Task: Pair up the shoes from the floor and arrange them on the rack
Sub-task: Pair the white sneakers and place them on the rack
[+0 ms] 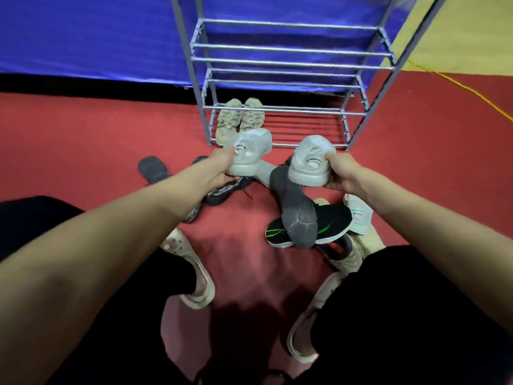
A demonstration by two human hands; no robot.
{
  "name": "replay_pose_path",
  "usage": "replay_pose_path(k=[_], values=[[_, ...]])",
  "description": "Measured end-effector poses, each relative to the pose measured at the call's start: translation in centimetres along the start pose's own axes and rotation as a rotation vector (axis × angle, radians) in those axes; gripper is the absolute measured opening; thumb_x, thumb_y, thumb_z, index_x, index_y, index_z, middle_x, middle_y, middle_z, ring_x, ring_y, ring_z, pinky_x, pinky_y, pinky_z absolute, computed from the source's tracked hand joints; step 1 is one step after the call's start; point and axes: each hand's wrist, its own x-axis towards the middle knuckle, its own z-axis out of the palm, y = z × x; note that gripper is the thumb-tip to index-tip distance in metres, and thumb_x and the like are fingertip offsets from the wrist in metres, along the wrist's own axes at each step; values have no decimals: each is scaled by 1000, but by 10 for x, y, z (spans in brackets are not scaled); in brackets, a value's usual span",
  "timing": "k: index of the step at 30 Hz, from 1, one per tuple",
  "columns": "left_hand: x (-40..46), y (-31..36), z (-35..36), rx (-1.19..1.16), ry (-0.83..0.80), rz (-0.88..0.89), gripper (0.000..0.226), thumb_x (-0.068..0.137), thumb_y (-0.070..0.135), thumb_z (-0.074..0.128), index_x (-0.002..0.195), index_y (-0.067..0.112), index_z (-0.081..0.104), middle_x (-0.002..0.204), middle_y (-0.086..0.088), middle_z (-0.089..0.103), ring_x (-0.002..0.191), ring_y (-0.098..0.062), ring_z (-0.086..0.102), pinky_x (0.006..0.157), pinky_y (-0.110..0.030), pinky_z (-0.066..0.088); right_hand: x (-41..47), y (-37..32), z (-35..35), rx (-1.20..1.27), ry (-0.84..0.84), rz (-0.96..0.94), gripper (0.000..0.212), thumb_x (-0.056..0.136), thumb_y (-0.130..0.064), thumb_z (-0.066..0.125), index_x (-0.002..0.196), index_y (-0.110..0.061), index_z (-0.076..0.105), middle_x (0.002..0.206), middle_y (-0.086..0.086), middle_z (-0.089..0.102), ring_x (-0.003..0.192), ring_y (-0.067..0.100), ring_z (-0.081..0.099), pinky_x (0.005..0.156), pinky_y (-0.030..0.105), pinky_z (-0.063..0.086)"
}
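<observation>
My left hand (pixel 220 169) grips the heel of a white sneaker (pixel 251 151), toe pointing at the rack. My right hand (pixel 342 173) grips the heel of the matching white sneaker (pixel 308 159). Both shoes hang just in front of the grey metal rack (pixel 286 63). A beige pair (pixel 240 118) sits side by side at the left of the rack's bottom shelf. On the floor below lie a grey shoe sole-up (pixel 294 207), a black shoe with green stripes (pixel 330 220), a mint-and-white shoe (pixel 359 215) and dark shoes (pixel 222 190).
A dark slipper (pixel 152 169) lies on the red carpet at left. A blue cloth (pixel 91 37) hangs behind the rack. A yellow cord (pixel 466 88) runs across the floor at right. My own feet in white shoes (pixel 194 276) are near the bottom.
</observation>
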Motion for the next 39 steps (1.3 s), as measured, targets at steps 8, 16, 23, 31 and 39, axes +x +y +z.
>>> replay_pose_path(k=[8, 16, 23, 31, 39], values=[[27, 42, 65, 168, -155, -140, 23, 100, 13, 33, 84, 16, 49, 76, 1, 53, 66, -11, 51, 56, -26, 47, 31, -14, -35, -13, 43, 24, 23, 97, -13, 33, 82, -19, 50, 73, -2, 53, 64, 11, 51, 44, 22, 50], [126, 47, 97, 115, -248, -265, 21, 98, 7, 33, 86, 11, 49, 84, -5, 56, 74, -16, 55, 44, -24, 55, 140, 2, -50, 2, 115, 56, 17, 94, -13, 38, 93, -14, 54, 65, 0, 51, 52, 12, 49, 49, 22, 43], [208, 34, 118, -212, -388, -311, 16, 96, 6, 39, 104, 5, 53, 101, -11, 61, 90, -23, 61, 84, -37, 50, 224, 13, -62, -31, 194, 54, 31, 92, 2, 34, 66, -11, 44, 60, 2, 42, 44, 12, 42, 29, 8, 26], [281, -6, 166, -391, -434, -359, 22, 96, -3, 36, 111, 2, 52, 107, -16, 63, 98, -27, 62, 87, -43, 47, 327, 27, -59, -62, 310, -88, 26, 88, -1, 34, 71, -15, 47, 73, 2, 49, 58, 13, 42, 47, 22, 33], [345, -11, 205, -321, -391, -200, 23, 97, -1, 39, 115, 0, 53, 105, -15, 65, 97, -26, 64, 92, -39, 49, 402, 19, -62, -157, 415, -256, 35, 97, -8, 31, 64, -16, 40, 67, -1, 42, 62, 14, 39, 58, 27, 33]])
